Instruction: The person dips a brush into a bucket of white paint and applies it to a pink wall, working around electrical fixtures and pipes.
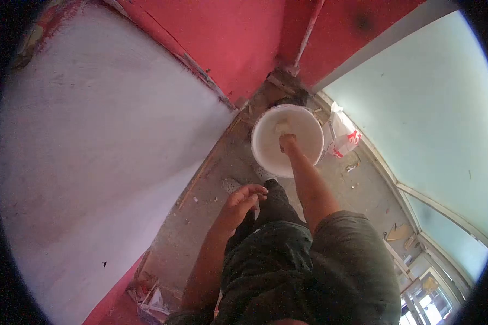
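A large white bucket (258,157) stands on the floor just ahead of my feet, with pale liquid inside it. My right hand (288,143) reaches over the bucket with its fingers closed round what looks like a paintbrush (282,127). The brush's broad, pale head is inside the bucket; its handle is mostly hidden by my fist. In front of my thigh hangs my left hand (244,203), its fingers loosely bent and apart from the thumb, with nothing visible in it.
A whitish wall panel (114,141) rises close on my left, red wall (228,38) beyond it. A white and red plastic bag (344,142) lies right of the bucket, beside a pale green panel (417,97). Debris litters the concrete floor (200,216).
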Demonstrator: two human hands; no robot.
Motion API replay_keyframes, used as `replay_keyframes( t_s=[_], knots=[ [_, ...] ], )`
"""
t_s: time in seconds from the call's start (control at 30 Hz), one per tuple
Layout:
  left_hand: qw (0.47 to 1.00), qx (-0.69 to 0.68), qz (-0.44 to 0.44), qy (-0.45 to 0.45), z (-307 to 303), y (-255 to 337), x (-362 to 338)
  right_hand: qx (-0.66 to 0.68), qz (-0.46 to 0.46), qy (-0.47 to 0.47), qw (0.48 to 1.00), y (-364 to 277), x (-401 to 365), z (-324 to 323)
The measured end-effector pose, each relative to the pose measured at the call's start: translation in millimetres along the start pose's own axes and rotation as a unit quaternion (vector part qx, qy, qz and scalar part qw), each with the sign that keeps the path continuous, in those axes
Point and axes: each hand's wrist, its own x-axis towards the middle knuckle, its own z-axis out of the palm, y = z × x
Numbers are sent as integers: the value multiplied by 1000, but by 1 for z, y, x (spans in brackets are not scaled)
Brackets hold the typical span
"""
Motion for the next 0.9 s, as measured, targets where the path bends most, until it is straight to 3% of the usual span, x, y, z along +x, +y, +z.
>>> replay_keyframes(
  t_s=[0.13,0.2,0.33,0.37,0.47,0.6,0.7,0.77,0.83,0.9],
  knots=[
    [1000,2,9,-8,-2,3,-1,-140,-56,101,983,-6,-5,-1],
    [1000,-8,2,8,1,5,-3,-49,-91,101,989,-12,-12,1],
    [1000,-25,-10,15,0,-1,-4,184,-41,70,979,-20,-62,-26],
    [1000,-21,-11,11,0,-1,-5,173,-37,22,984,-26,-74,-46],
    [1000,-5,-6,0,0,1,-8,207,-77,34,975,-22,-43,-32],
    [1000,4,1,-6,3,0,-9,441,-152,116,877,0,5,-2],
    [1000,-5,-13,-2,5,0,-9,438,-121,182,872,-4,-5,0],
    [1000,-8,-20,-5,6,1,-8,302,-147,176,925,-11,-16,3],
    [1000,-10,-21,-13,7,2,-7,17,-214,107,971,-24,-27,8],
    [1000,-7,-19,-21,10,10,-6,57,-175,63,981,-25,-42,3]
  ],
)
